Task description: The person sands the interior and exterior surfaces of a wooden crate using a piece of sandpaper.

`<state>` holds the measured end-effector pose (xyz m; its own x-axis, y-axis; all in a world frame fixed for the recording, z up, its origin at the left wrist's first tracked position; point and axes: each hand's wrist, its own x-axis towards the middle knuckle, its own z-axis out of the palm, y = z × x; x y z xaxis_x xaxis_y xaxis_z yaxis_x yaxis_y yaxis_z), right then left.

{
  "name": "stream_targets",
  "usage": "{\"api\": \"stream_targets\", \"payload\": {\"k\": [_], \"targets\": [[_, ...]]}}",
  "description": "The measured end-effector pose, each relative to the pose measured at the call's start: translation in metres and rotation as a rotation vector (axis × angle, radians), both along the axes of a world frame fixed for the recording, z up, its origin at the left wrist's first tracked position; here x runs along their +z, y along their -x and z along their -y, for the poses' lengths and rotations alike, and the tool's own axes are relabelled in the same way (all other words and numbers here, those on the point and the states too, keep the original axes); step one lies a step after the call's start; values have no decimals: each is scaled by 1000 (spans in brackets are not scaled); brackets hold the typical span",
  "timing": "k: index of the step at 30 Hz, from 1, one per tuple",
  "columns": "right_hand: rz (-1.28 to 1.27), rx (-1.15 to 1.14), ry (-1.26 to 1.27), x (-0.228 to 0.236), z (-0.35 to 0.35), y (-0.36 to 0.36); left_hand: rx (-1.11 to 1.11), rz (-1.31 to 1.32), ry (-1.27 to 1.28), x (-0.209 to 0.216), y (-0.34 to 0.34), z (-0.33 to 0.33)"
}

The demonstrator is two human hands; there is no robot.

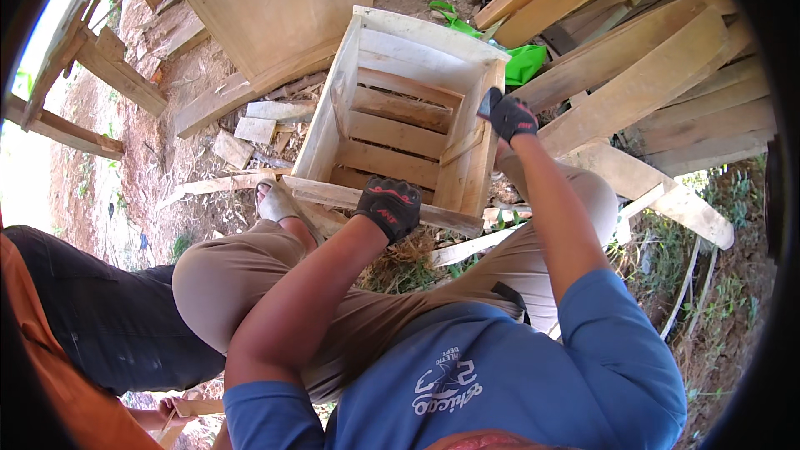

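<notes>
A slatted wooden crate (400,127) stands on the ground between my knees, its inside facing up. Thin boards with gaps form its bottom. My left hand (390,205), in a black glove with red marks, is closed over the crate's near board, with the fingertips hidden inside. At the top of the right wall, my right hand (512,117), in a matching glove, grips the rim. A grey-blue patch shows at its fingers, and I cannot tell whether it is part of the glove.
A large wooden panel (271,4) leans beyond the crate's left side. Long planks (625,75) are piled to the right, near a green plastic bag (525,64). Short offcuts (255,128) lie left of the crate. Another person's dark-trousered leg (108,312) is close at my left.
</notes>
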<state>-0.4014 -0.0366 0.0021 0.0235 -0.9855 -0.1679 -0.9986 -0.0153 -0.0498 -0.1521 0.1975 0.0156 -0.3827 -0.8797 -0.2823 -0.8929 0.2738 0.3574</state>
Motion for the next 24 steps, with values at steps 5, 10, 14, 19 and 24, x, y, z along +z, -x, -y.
{"api": "stream_targets", "payload": {"k": [5,10,14,19,24], "targets": [[-51,-29,61,-10,-27,-3,-19,39,24,-10,1,2],[-123,65,80,-31,2,13,-15,-20,38,-16,1,-1],[-175,142,32,-23,59,9,-2,-20,61,-17,-1,-3],[-128,139,95,-8,108,9,-7,-36,133,-15,4,-1],[-78,-11,34,-3,86,3,-25,12,-5,-12,7,3]]}}
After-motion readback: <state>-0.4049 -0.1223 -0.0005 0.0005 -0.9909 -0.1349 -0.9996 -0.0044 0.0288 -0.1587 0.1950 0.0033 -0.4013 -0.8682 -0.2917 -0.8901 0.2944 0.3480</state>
